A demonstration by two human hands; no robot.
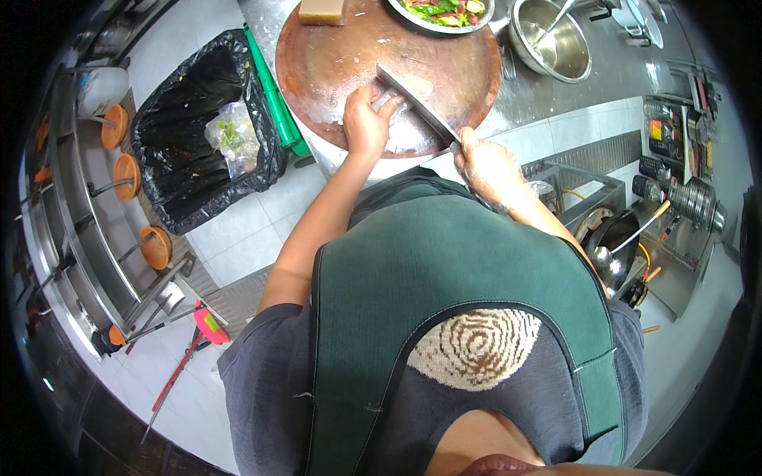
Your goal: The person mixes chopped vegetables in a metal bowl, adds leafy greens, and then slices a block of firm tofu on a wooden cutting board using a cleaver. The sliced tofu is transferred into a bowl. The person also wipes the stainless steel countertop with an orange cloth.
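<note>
My right hand [489, 165], apparently in a thin clear plastic glove, grips the handle of a cleaver [414, 102]. Its blade stands on edge, slanting across a round wooden chopping board [333, 65]. Left of the blade, the fingers of my left hand [365, 124] are bent around a translucent whitish piece [390, 100], pressing it to the board. What this piece is, I cannot tell. Beyond the blade lies a pale, thin translucent piece [418, 87]. The board's wet surface shines near both hands.
On the board's far side are a tan block [321, 12] and a metal bowl of chopped vegetables [425, 22]. A steel bowl [550, 56] with a utensil stands on the counter at right. A black-lined bin [178, 149] sits left; a wok [625, 244] is at right.
</note>
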